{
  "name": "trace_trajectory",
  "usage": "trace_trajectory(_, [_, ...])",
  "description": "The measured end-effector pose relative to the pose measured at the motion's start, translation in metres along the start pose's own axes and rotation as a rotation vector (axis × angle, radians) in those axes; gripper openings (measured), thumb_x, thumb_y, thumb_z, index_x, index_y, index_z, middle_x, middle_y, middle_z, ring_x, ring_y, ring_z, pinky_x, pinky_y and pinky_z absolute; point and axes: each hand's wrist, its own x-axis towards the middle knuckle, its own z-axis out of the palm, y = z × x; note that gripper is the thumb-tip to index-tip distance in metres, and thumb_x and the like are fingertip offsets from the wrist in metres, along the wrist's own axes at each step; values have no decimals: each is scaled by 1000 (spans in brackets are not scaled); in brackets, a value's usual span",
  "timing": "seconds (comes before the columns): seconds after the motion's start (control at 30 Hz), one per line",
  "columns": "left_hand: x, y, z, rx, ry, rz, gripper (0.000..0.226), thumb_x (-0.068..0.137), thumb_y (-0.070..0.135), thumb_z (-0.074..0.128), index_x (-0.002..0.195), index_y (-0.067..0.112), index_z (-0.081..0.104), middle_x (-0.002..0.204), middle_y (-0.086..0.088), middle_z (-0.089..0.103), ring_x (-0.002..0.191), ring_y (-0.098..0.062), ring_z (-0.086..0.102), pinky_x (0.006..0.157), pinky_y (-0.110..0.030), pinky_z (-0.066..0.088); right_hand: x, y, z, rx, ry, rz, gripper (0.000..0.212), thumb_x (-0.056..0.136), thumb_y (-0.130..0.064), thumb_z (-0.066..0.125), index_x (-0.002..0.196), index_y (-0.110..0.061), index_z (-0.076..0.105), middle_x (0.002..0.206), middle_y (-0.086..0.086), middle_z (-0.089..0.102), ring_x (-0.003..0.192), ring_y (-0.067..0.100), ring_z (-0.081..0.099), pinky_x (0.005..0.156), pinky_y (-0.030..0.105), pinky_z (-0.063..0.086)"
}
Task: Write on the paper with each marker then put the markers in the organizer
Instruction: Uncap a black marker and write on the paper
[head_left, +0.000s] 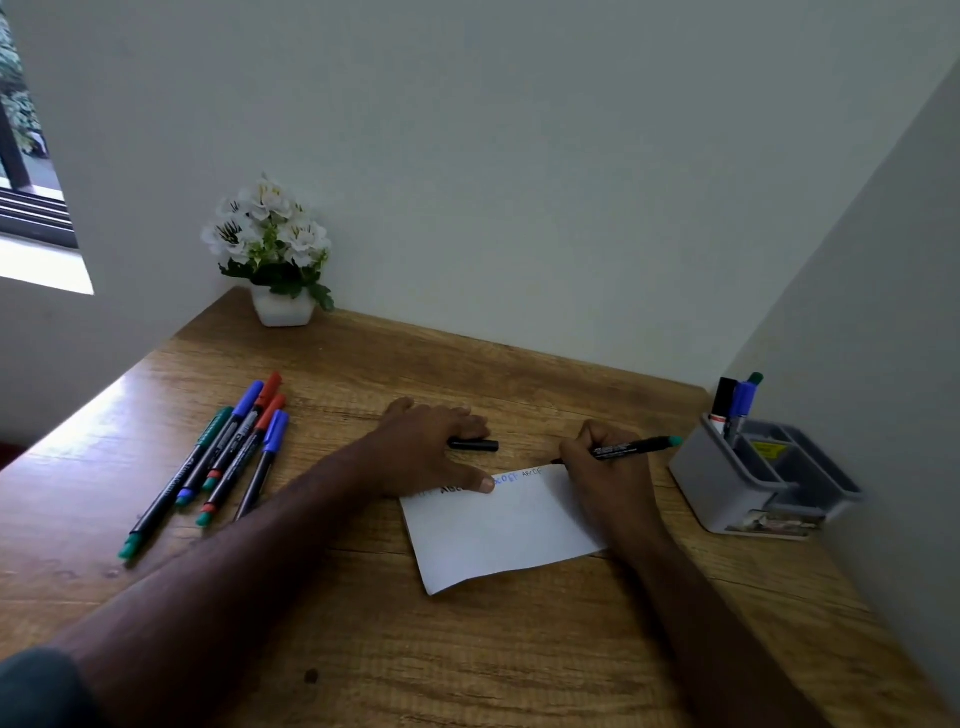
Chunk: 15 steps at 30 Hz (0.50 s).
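A white paper (498, 530) lies on the wooden desk (415, 649), with black, blue and faint green writing along its far edge. My right hand (605, 478) grips a black marker with a green end (636, 447), its tip at the paper's top right corner. My left hand (426, 447) lies flat, fingers spread, thumb pressing the paper's far edge. A black cap (475, 445) sits on the desk just beyond my left fingers. Several markers (223, 457) with green, blue and red caps lie in a row at the left. The grey organizer (727, 483) stands at the right.
The organizer holds a black, a blue and a green marker (737, 402) upright in its back compartment. A white pot of white flowers (275, 254) stands in the far left corner. Walls close the desk at the back and right.
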Motion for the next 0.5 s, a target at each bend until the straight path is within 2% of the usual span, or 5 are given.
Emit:
trace_trajectory(0.33, [0, -1, 1, -13, 4, 2, 81, 79, 71, 56, 148, 35, 35, 159, 4, 25, 144, -14, 26, 118, -45, 2, -1, 1, 4, -55, -68, -8, 29, 79, -4, 64, 55, -14, 50, 51, -8, 50, 49, 1, 44, 46, 14, 37])
trace_trajectory(0.5, [1, 0, 0, 15, -8, 0, 80, 80, 71, 55, 148, 35, 35, 159, 4, 25, 145, -14, 25, 119, -46, 3, -2, 0, 3, -30, -55, 6, 29, 80, -2, 64, 56, -12, 51, 54, -3, 51, 51, 2, 46, 47, 15, 39])
